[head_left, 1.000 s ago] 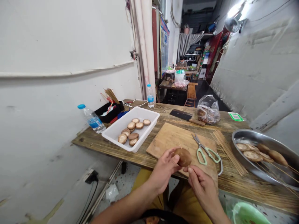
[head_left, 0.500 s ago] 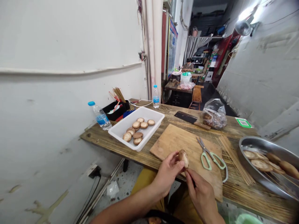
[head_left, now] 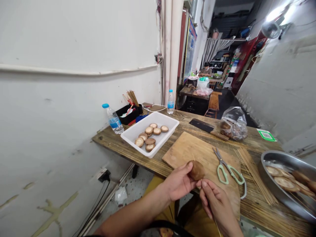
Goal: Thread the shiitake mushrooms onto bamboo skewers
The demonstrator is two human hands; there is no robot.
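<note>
My left hand (head_left: 179,181) is closed around a brown mushroom cap (head_left: 197,170), its rounded top turned up toward me. A thin wooden skewer (head_left: 217,227) runs through the cap, and its tip shows just past the far edge. Between thumb and fingers, my right hand (head_left: 214,197) pinches the skewer close below the cap. Both hands are over the near edge of a wooden cutting board (head_left: 187,148). Scissors with pale green handles (head_left: 223,174) lie on the board, right of the hands. Several mushrooms (head_left: 148,130) sit in a white tray (head_left: 163,142) to the left.
Loose skewers (head_left: 256,177) lie between the board and a steel bowl (head_left: 278,194) holding mushrooms. Farther back are a cleaver (head_left: 201,125), a plastic bag (head_left: 233,123) and water bottles (head_left: 115,121). Another person (head_left: 206,69) sits at a far table.
The mushroom has turned from its edge and pale underside to its brown top. A skewer tip now sticks out beyond it. The view has swung slightly left.
</note>
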